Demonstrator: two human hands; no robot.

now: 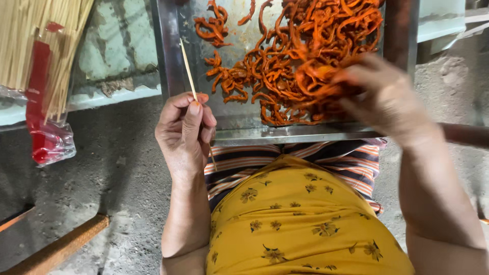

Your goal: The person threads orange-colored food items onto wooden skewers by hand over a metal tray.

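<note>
Left hand [186,131] fingers pinching a skewer [189,74], right hand [379,97] fingers clutching orange strips [285,76] over a steel tray [285,133]

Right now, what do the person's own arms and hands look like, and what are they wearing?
Both arms are bare, with no sleeves showing, no gloves, and no visible rings or watch. The left hand is sharp; the right hand is motion-blurred. Below is a yellow flowered garment over striped cloth.

Rough grey concrete floor [112,173] under soft daylight, rusty metal bar [58,249] at 8 o'clock, pale green ledge [114,51] at 10 o'clock, bundled bamboo skewers [30,40] in plastic beside it
</note>
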